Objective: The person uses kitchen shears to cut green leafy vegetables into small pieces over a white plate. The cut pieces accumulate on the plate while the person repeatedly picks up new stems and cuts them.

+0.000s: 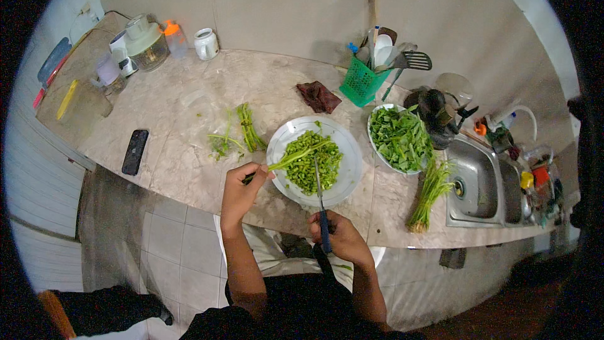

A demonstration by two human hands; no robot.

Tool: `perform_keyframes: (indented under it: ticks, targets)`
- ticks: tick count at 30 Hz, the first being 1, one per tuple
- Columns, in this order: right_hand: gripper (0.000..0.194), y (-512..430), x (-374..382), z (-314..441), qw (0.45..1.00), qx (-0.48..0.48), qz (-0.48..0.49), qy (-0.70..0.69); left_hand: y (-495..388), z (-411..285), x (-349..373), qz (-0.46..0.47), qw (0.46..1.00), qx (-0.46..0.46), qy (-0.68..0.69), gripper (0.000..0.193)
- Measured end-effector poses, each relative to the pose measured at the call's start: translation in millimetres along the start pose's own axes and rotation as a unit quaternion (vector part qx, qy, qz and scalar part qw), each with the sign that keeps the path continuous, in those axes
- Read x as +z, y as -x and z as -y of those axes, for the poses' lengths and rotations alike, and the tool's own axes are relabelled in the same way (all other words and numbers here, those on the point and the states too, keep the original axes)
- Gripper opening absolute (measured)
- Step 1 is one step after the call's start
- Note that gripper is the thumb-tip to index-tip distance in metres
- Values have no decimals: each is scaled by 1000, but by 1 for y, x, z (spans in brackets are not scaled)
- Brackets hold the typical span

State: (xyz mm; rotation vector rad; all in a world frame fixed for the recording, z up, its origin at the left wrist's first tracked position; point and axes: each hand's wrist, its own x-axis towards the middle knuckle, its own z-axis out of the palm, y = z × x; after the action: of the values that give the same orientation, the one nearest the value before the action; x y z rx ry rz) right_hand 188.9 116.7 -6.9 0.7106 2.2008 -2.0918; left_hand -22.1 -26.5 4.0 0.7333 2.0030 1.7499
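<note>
My left hand (pixel 243 189) pinches a few long green stalks (pixel 299 155), which reach over a white plate (pixel 351 170). Chopped green stalk pieces (pixel 306 177) are heaped on that plate. A knife with a dark blue handle (pixel 324 231) is gripped in my right hand (pixel 344 238); its narrow blade points away from me over the heap. Left of the plate lie a small bunch of cut stalks (pixel 250 127) and some leafy sprigs (pixel 222 144). To the right, a second plate holds green leaves (pixel 398 139), beside a bunch of long thin stalks with roots (pixel 429 198).
Behind the plates are a dark red cloth (pixel 318 97) and a green utensil basket (pixel 361 85). A steel sink (pixel 476 179) lies at the right. A phone (pixel 135 152), a white jar (pixel 206 45), an orange-capped bottle (pixel 174 40) and a food chopper (pixel 146 47) are at the left.
</note>
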Motion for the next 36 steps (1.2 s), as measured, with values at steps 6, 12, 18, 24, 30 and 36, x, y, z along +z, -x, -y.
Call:
perform_keyframes:
  ticks: [6, 12, 18, 24, 30, 36]
  targets:
    - [41, 2, 0, 3, 1000, 7, 8, 15, -1, 5, -4, 13, 999, 50, 3, 25]
    - [46, 2, 0, 1, 999, 28, 25, -35, -2, 10, -7, 27, 999, 37, 10, 25]
    - [53, -1, 0, -8, 997, -15, 46, -66, -7, 13, -1, 8, 1000, 9, 19, 22]
    - [59, -3, 2, -16, 993, -38, 64, -88, -8, 14, 4, 27, 1000, -4, -2, 21]
    - [63, -2, 0, -22, 996, -18, 81, -21, -9, 23, 7, 22, 999, 28, 17, 22]
    - [57, -1, 4, -15, 995, 12, 27, -94, -11, 27, 16, 78, 997, -3, 7, 27]
